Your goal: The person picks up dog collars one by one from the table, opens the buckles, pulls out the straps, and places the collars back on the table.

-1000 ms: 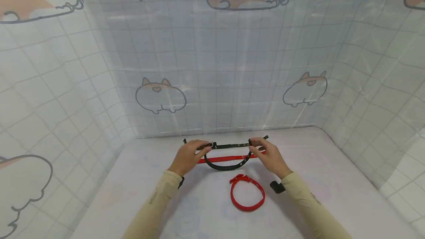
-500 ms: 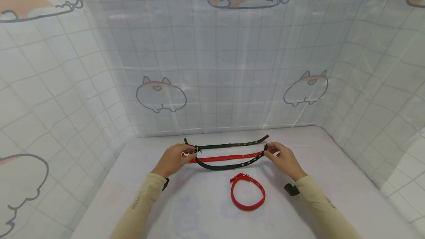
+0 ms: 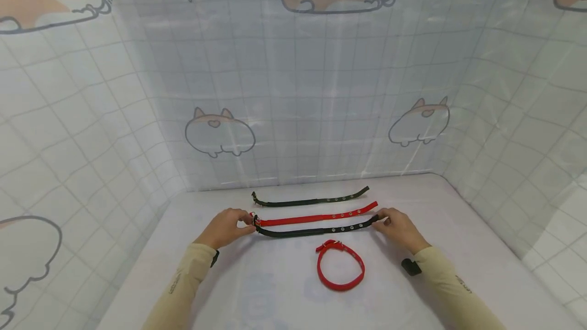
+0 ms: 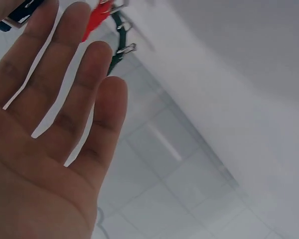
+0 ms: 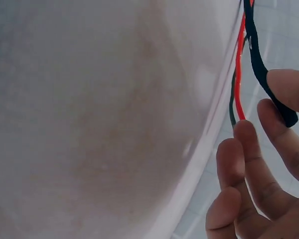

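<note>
A black pet collar [image 3: 298, 234] with a row of eyelets lies stretched out nearest me of three straightened collars. My left hand [image 3: 225, 228] pinches its buckle end. The tip at the eyelet end is between thumb and forefinger of my right hand [image 3: 400, 227]; the right wrist view shows this grip on the black strap [image 5: 259, 64]. Just beyond runs a straight red collar [image 3: 293, 219], its buckle partly hidden by the left hand. In the left wrist view the palm [image 4: 45, 164] faces the camera, the black buckle [image 4: 20, 15] at the upper left.
A dark green collar [image 3: 293, 202] lies straight at the back, buckle to the left. Closer to me sits a red collar buckled into a loop [image 3: 341, 286]. All rest on a pale surface [image 3: 284, 299] walled by printed, grid-patterned sheets [image 3: 321, 75].
Both hands have spread apart and come lower, drawing the sagging black collar nearly straight in front of the red one. The other collars stay in place.
</note>
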Demonstrator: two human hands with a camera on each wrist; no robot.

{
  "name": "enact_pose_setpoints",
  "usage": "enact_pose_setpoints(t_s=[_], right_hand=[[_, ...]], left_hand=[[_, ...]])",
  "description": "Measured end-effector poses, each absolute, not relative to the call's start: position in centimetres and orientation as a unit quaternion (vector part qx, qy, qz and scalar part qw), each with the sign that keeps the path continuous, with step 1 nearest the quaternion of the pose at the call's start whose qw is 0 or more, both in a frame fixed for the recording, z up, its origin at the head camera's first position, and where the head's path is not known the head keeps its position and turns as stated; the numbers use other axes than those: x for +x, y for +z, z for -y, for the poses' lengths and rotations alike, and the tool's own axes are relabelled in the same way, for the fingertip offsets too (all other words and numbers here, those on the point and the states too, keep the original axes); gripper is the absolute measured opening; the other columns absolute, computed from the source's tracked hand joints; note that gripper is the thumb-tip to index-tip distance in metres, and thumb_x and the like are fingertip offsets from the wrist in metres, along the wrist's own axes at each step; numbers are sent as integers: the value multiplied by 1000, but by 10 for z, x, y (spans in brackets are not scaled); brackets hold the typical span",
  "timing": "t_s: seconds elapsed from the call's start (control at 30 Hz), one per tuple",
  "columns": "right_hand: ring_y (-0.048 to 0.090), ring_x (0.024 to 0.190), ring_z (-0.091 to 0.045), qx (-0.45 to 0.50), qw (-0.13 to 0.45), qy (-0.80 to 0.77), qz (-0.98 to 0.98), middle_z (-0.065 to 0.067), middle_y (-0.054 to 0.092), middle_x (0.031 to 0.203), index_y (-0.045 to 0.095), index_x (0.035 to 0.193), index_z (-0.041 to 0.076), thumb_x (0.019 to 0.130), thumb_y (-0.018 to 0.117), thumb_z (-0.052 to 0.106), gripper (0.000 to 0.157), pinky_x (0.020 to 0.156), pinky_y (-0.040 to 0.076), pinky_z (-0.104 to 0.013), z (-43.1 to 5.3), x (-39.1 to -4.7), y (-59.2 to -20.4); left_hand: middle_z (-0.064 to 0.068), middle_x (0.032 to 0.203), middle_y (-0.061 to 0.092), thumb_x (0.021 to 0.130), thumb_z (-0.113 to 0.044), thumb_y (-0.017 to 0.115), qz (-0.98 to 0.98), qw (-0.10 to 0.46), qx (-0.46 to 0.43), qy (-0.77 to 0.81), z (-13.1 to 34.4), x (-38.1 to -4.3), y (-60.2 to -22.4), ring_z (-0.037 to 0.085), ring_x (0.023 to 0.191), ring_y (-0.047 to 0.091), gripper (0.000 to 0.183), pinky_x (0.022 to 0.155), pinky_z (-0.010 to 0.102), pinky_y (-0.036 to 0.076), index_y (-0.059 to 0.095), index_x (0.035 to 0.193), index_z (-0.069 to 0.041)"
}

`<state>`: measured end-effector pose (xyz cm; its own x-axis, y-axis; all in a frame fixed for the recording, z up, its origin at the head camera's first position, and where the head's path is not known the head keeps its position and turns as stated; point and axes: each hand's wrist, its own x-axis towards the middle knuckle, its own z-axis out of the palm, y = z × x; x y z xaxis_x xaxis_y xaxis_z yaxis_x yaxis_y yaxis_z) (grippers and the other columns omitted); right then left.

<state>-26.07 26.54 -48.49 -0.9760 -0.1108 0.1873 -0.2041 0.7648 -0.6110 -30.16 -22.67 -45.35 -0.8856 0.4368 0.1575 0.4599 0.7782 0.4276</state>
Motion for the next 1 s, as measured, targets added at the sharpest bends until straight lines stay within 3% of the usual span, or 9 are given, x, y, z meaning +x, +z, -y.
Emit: enact_pose_setpoints(t_s=[0.23, 0.4, 0.57, 0.73, 1.0], right_hand=[[55, 83, -20, 73, 49, 324, 942, -6, 65, 99, 73, 106, 7, 91, 76, 16, 18, 70, 46, -35, -266, -262, -486], [57, 93, -25, 53, 36, 327, 943, -10, 65, 111, 69, 118, 6, 91, 76, 21, 32, 73, 49, -37, -266, -263, -482], [59, 105, -32, 90, 95, 328, 935, -15, 62, 126, 61, 131, 4, 90, 78, 21, 47, 83, 51, -46, -260, -260, -475], [61, 100, -29, 167, 154, 338, 913, -9, 65, 120, 65, 127, 9, 89, 80, 15, 41, 81, 51, -46, -242, -254, -464], [62, 97, -23, 249, 58, 340, 905, -6, 69, 118, 68, 127, 10, 92, 78, 21, 38, 81, 56, -38, -206, -245, -462]], left_hand=[[-9, 90, 69, 88, -27, 81, 949, 8, -228, -218, 233, -300, -463, 24, 96, 65, 15, 90, 46, 52, 74, 95, -16], [-6, 94, 71, 88, -28, 80, 948, 9, -227, -221, 235, -300, -465, 26, 100, 65, 19, 91, 47, 52, 75, 100, -14], [-1, 102, 71, 88, -30, 80, 946, 18, -236, -223, 238, -299, -461, 28, 104, 65, 27, 93, 48, 51, 75, 108, -12], [3, 108, 71, 89, -27, 81, 940, 34, -244, -236, 232, -297, -451, 30, 107, 64, 32, 95, 49, 51, 74, 113, -9], [2, 111, 71, 90, -28, 80, 932, 71, -269, -230, 211, -290, -438, 29, 111, 62, 30, 97, 48, 50, 74, 116, -13]])
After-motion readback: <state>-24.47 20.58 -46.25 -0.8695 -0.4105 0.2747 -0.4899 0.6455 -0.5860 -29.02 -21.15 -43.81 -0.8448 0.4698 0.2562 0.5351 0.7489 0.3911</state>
